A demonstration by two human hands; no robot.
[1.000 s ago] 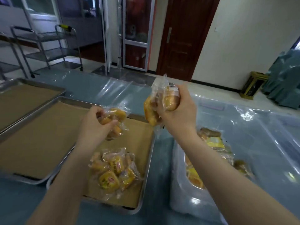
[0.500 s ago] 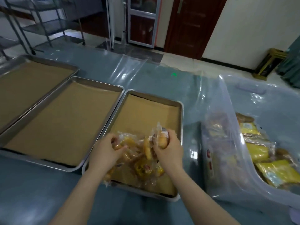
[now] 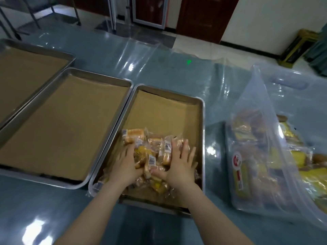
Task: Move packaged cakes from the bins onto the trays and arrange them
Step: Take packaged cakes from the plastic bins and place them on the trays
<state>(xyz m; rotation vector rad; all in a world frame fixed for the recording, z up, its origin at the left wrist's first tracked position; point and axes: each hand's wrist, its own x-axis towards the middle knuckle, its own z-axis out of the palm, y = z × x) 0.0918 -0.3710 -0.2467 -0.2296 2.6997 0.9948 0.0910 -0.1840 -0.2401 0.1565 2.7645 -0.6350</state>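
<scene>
A heap of packaged cakes (image 3: 150, 149) in clear wrappers lies in the near half of the right metal tray (image 3: 202, 131), which is lined with brown paper. My left hand (image 3: 126, 165) rests flat on the left side of the heap. On the heap's right side lies my right hand (image 3: 180, 163), fingers spread, palm down. Neither hand grips a cake. A clear plastic bin (image 3: 261, 156) at the right holds more packaged cakes (image 3: 300, 156), yellow and brown.
Two more paper-lined metal trays, one (image 3: 62, 124) beside the filled tray and one (image 3: 26, 71) at the far left, hold nothing. Clear plastic sheeting (image 3: 159, 68) covers the blue table. A metal cart (image 3: 35, 11) and doors stand beyond the table.
Both hands came down from above the tray with a cake each, let the cakes go onto the heap, and now lie flat and spread on it. The view tilted downward.
</scene>
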